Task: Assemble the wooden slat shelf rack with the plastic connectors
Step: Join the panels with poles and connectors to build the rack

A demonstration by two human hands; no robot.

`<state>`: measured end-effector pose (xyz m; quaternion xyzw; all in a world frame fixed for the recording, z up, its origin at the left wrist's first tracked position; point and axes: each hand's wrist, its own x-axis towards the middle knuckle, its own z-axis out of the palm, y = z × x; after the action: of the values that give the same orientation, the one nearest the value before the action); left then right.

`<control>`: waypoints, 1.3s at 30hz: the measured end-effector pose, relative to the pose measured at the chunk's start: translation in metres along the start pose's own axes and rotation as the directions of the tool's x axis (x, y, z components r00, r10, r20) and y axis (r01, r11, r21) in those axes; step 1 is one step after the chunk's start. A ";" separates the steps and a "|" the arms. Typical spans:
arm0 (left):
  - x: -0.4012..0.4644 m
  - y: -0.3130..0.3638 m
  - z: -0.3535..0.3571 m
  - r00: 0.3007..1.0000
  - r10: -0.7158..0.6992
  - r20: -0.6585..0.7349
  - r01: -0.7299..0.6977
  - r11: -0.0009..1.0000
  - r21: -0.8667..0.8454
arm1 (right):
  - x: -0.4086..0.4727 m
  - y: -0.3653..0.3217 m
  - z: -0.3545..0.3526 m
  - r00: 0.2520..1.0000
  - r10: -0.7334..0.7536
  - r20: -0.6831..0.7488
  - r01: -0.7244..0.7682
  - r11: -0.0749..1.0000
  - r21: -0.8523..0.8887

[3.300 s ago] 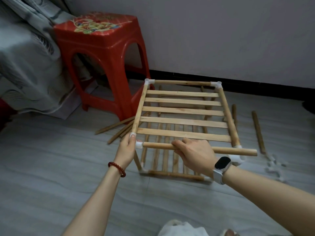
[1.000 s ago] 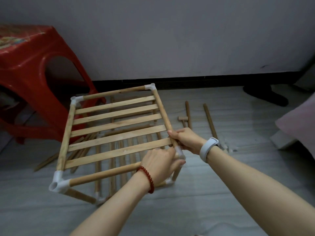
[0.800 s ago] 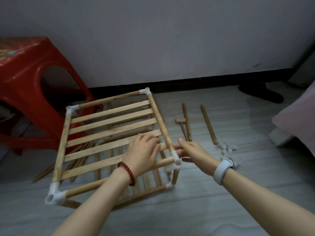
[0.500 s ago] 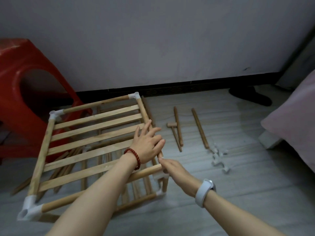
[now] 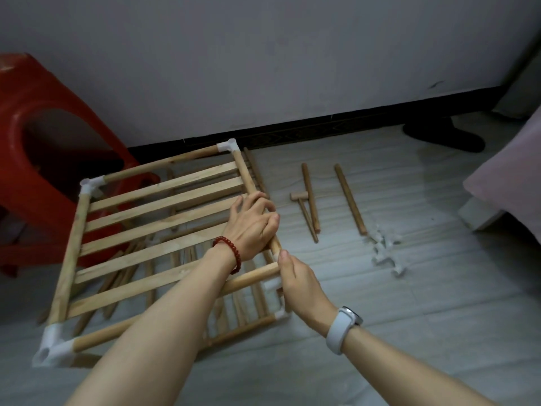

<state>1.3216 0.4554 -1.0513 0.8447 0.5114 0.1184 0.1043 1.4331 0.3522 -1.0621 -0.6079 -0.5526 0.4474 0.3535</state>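
Observation:
The wooden slat rack (image 5: 152, 218) stands on the floor, its top shelf of flat slats framed by round dowels joined with white plastic connectors (image 5: 227, 146). My left hand (image 5: 253, 225), with a red bead bracelet, grips the right side dowel near its front end. My right hand (image 5: 295, 276), with a white watch, covers the front right corner connector, fingers curled round it. A lower slat shelf shows through the top slats. The front left connector (image 5: 52, 347) has an open socket.
Two loose dowels (image 5: 349, 199) and a small wooden mallet (image 5: 301, 212) lie on the floor to the right. A heap of white connectors (image 5: 383, 253) sits beside them. A red plastic stool (image 5: 44, 159) stands at the left. A pink cushion (image 5: 509, 177) and a dark slipper (image 5: 442, 134) are far right.
My left hand went from hovering open over the side dowel to gripping it. My right hand slid up onto the front right corner. The view shifted slightly.

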 end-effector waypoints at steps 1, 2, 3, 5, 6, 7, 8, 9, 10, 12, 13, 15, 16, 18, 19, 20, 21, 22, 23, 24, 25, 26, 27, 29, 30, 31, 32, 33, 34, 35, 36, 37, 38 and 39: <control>0.000 -0.001 0.000 1.000 0.001 -0.002 -0.001 1.000 0.000 | 0.001 0.001 0.001 1.000 0.006 0.006 -0.006 1.000 0.004; 0.000 -0.002 0.001 1.000 0.004 -0.003 -0.004 1.000 0.002 | 0.001 0.002 0.003 1.000 0.019 0.010 -0.019 1.000 0.004; 0.000 -0.003 0.001 1.000 0.008 -0.004 -0.008 1.000 0.007 | 0.001 0.001 0.003 0.999 0.030 0.013 -0.030 1.000 -0.003; -0.001 -0.004 0.002 1.000 0.012 0.000 -0.012 1.000 0.008 | -0.001 0.001 0.004 1.000 0.023 0.013 -0.023 0.999 -0.031; -0.002 -0.004 0.002 1.000 0.015 -0.001 -0.015 1.000 0.004 | -0.003 0.001 0.004 1.000 0.010 0.002 -0.009 0.999 -0.048; -0.002 -0.004 0.002 1.000 0.018 0.000 -0.018 1.000 0.003 | -0.004 0.000 0.004 1.000 0.005 -0.008 -0.006 0.998 -0.064; -0.003 -0.004 0.002 1.000 0.021 -0.001 -0.021 1.000 0.010 | -0.004 -0.001 0.003 1.000 0.005 -0.006 -0.006 0.997 -0.075; -0.003 -0.004 0.002 1.000 0.025 0.000 -0.025 1.000 0.017 | -0.003 0.000 0.003 1.000 0.008 0.000 -0.008 0.998 -0.068; -0.002 -0.003 0.002 1.000 0.027 0.003 -0.027 0.999 0.019 | -0.002 0.001 0.003 1.000 0.013 0.008 -0.012 0.999 -0.046; -0.003 -0.003 0.003 1.000 0.025 0.003 -0.025 0.999 0.022 | 0.000 0.002 0.004 0.999 0.040 0.021 -0.040 0.999 0.006; -0.003 -0.003 0.003 1.000 0.026 0.005 -0.026 0.999 0.025 | 0.001 0.004 0.004 0.999 0.046 0.022 -0.047 0.999 0.022; -0.004 -0.003 0.003 1.000 0.023 0.005 -0.023 1.000 0.021 | 0.000 0.006 0.003 0.999 0.036 0.029 -0.037 0.999 0.037; -0.005 -0.003 0.003 1.000 0.022 -0.002 -0.022 1.000 0.014 | -0.001 0.006 0.004 0.999 0.026 0.030 -0.027 0.999 0.036; -0.005 -0.001 0.001 1.000 0.016 -0.003 -0.016 1.000 0.010 | -0.001 0.007 0.003 0.999 0.028 0.029 -0.029 0.999 0.033; -0.005 0.000 0.001 1.000 0.016 0.005 -0.016 1.000 0.017 | -0.001 0.008 0.003 0.999 0.027 0.035 -0.028 0.999 0.037; -0.005 -0.001 0.000 1.000 0.016 0.009 -0.016 0.999 0.027 | 0.000 0.009 0.004 0.999 0.021 0.048 -0.022 0.999 0.038; -0.004 -0.001 -0.001 1.000 0.016 0.012 -0.017 0.999 0.036 | 0.001 0.008 0.003 0.998 0.018 0.068 -0.020 0.999 0.030; -0.003 -0.001 -0.002 1.000 0.017 0.014 -0.018 0.999 0.041 | 0.003 0.006 0.001 0.996 0.018 0.090 -0.020 1.000 0.013; -0.003 -0.001 -0.003 1.000 0.014 0.011 -0.015 0.999 0.044 | 0.006 0.005 -0.001 0.993 0.024 0.115 -0.024 1.000 -0.007; -0.002 -0.001 -0.003 1.000 0.011 0.009 -0.011 0.999 0.048 | 0.009 0.004 -0.005 0.990 0.027 0.137 -0.024 0.999 -0.021; -0.001 0.000 -0.003 1.000 0.008 0.021 -0.009 0.998 0.056 | 0.012 0.001 -0.009 0.988 0.041 0.149 -0.038 0.999 -0.017; 0.001 0.001 -0.003 0.999 0.001 0.053 -0.004 0.998 0.064 | 0.015 -0.001 -0.016 0.985 0.070 0.156 -0.073 0.997 0.016; 0.004 0.001 -0.003 0.996 -0.012 0.092 0.007 0.998 0.065 | 0.018 -0.003 -0.024 0.982 0.101 0.160 -0.110 0.993 0.049; 0.009 0.002 -0.004 0.987 -0.031 0.157 0.021 0.998 0.064 | 0.028 -0.001 -0.040 0.979 0.127 0.160 -0.137 0.989 0.055; 0.011 0.002 -0.005 0.982 -0.024 0.185 0.010 0.997 0.076 | 0.033 0.003 -0.046 0.980 0.129 0.152 -0.139 0.989 0.056; 0.011 0.003 -0.006 0.978 -0.015 0.207 -0.003 0.996 0.086 | 0.037 0.005 -0.052 0.981 0.127 0.149 -0.138 0.988 0.068; 0.011 0.002 -0.007 0.976 -0.003 0.219 -0.018 0.995 0.094 | 0.041 0.005 -0.056 0.979 0.129 0.156 -0.144 0.986 0.086; 0.009 0.001 -0.009 0.975 0.008 0.223 -0.033 0.993 0.110 | 0.044 0.004 -0.059 0.975 0.136 0.173 -0.157 0.982 0.108; 0.008 0.000 -0.012 0.976 0.027 0.217 -0.060 0.988 0.145 | 0.047 0.002 -0.061 0.969 0.153 0.192 -0.177 0.977 0.117; 0.008 -0.002 -0.015 0.977 0.058 0.205 -0.098 0.977 0.191 | 0.052 0.001 -0.064 0.962 0.176 0.211 -0.202 0.973 0.109; 0.009 -0.003 -0.017 0.976 0.080 0.202 -0.126 0.966 0.228 | 0.057 0.000 -0.066 0.950 0.199 0.240 -0.226 0.970 0.088; 0.010 -0.003 -0.018 0.976 0.084 0.203 -0.133 0.962 0.240 | 0.060 -0.002 -0.068 0.934 0.218 0.282 -0.245 0.968 0.062; 0.012 -0.002 -0.019 0.976 0.074 0.205 -0.122 0.965 0.233 | 0.063 -0.005 -0.071 0.914 0.234 0.332 -0.263 0.964 0.046; 0.013 0.000 -0.018 0.978 0.068 0.197 -0.112 0.968 0.224 | 0.064 -0.008 -0.073 0.891 0.245 0.382 -0.283 0.958 0.048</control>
<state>1.3218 0.4682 -1.0331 0.8810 0.4706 -0.0183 0.0463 1.4980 0.4214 -1.0385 -0.5627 -0.4981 0.6258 0.2089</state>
